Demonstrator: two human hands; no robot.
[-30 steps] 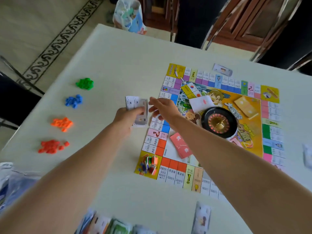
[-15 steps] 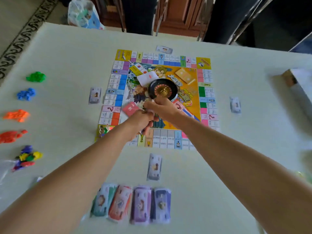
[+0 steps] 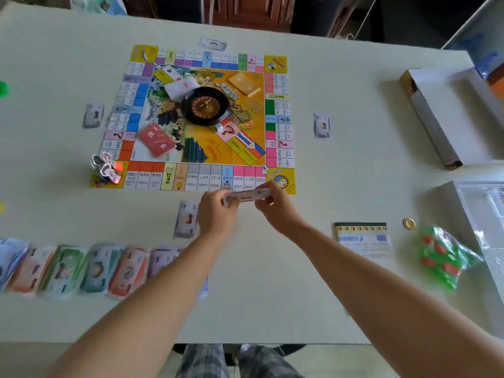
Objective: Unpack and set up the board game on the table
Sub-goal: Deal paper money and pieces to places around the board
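My left grip (image 3: 216,211) and right grip (image 3: 278,207) each pinch one end of a thin bundle of play banknotes (image 3: 246,196), fingers curled round it, holding it level over the near edge of the game board (image 3: 191,179); the board lies flat mid-desk (image 3: 272,296); a single banknote (image 3: 186,219) lies just left of my left grip; a roulette wheel (image 3: 205,105) sits at the board's centre, a white die (image 3: 218,127) just beside it, a red card deck (image 3: 156,139) to its left; character pawns (image 3: 106,166) stand at the near-left corner; banknote stacks (image 3: 81,268) line the near-left desk; to my right lie a rule booklet (image 3: 362,238), a gold coin (image 3: 409,223), a bag of green and red pieces (image 3: 444,255); the box lid (image 3: 447,115) lies farther off.
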